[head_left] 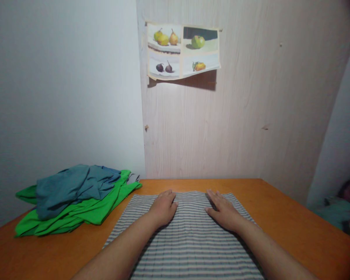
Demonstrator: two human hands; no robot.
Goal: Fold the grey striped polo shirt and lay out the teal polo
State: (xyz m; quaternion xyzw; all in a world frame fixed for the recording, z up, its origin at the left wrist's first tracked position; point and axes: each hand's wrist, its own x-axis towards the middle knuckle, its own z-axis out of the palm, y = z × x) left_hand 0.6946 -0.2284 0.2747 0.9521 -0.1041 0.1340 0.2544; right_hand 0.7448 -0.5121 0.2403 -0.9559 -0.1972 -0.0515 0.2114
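Note:
A grey-and-white striped garment [189, 249] lies spread flat on the orange wooden table [294, 229] in front of me. My left hand [163, 208] rests palm down on its upper part, fingers stretched toward the far edge. Just to its right, my right hand [223, 210] lies flat on the same cloth, fingers out and apart. Neither hand holds anything. A small ridge of fabric shows between the two hands.
A loose pile of a blue garment [72, 186] on top of a bright green one [84, 214] sits at the table's left. A fruit picture [182, 50] hangs on the wood-grain wall behind. Bedding [347, 210] shows at far right.

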